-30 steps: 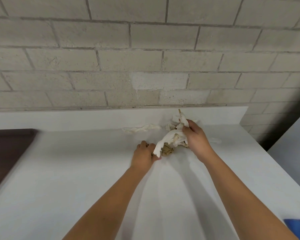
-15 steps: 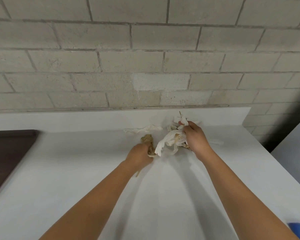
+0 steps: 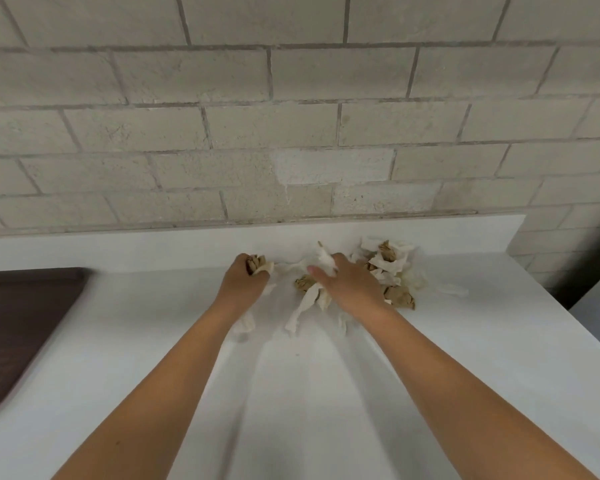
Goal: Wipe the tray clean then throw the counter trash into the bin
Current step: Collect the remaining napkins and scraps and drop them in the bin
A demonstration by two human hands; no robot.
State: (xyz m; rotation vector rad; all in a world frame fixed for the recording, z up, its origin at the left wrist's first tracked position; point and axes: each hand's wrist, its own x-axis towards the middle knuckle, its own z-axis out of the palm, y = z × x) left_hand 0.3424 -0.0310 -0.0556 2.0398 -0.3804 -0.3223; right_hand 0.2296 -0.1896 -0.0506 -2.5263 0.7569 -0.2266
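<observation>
Both forearms reach forward over the white tabletop (image 3: 326,393), left one from bottom left, right one from bottom right; a few tiny specks lie on the surface between them.

Tray (image 3: 21,323): dark brown, flat on the tabletop at the far left edge of view, partly cut off, well apart from both hands.

Left hand (image 3: 243,282): knuckles up, low over the tabletop near the back edge; fingers (image 3: 240,263) curled tight round a wad (image 3: 258,264) of brown and white paper, which pokes out on the thumb side; a white scrap (image 3: 245,322) lies by the wrist.

Right hand (image 3: 352,289): just right of the left hand, palm down over the trash; fingers closed on white strips (image 3: 303,306), one end sticking up above the thumb, the rest trailing down onto the tabletop; a brown lump (image 3: 303,282) sits under the thumb, can't tell if it is gripped or just lying there.

Trash (image 3: 387,263): loose pile of torn white tissue and crumpled brown paper, on the tabletop against the backsplash, beyond and to the right of the right hand; one brown piece (image 3: 400,296) lies just beside the wrist; one white shred (image 3: 452,290) lies out to the right, apart from the pile.

Backsplash (image 3: 153,247): low, white, running along the back edge; behind it a wall (image 3: 291,133) of pale painted blocks.
</observation>
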